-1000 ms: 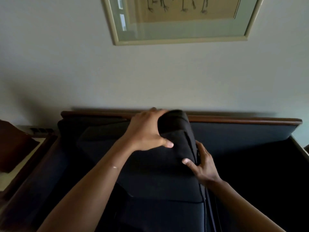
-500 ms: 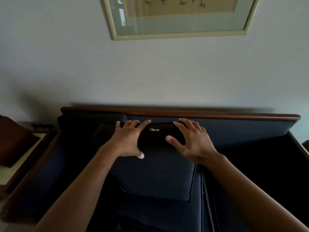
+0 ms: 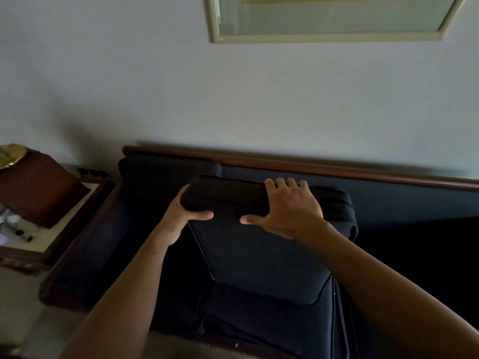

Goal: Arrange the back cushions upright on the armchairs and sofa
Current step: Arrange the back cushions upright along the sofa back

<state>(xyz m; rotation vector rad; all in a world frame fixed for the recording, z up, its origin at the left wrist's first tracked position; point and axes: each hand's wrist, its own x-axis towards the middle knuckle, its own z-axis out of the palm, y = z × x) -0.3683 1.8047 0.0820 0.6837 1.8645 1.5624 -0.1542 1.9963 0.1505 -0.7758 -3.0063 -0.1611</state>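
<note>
A dark navy back cushion (image 3: pixel 259 255) stands tilted on the sofa (image 3: pixel 388 200), its top edge leaning toward the backrest. My left hand (image 3: pixel 178 216) grips its upper left corner, thumb on the front face. My right hand (image 3: pixel 287 206) lies over the top edge further right, fingers curled behind, thumb spread on the front. Another dark cushion (image 3: pixel 160 177) stands upright against the backrest at the sofa's left end, just behind. The sofa's right part is in deep shadow.
The sofa has a wooden top rail (image 3: pixel 311 165) against the wall and a wooden left armrest (image 3: pixel 77 242). A side table (image 3: pixel 39 239) with a brown lamp shade (image 3: pixel 39 187) stands to the left. A framed picture (image 3: pixel 324 19) hangs above.
Both hands have shifted on the cushion: the left now grips its left corner, the right lies on the top edge. The cushion has turned so its top faces the backrest. My view swung left.
</note>
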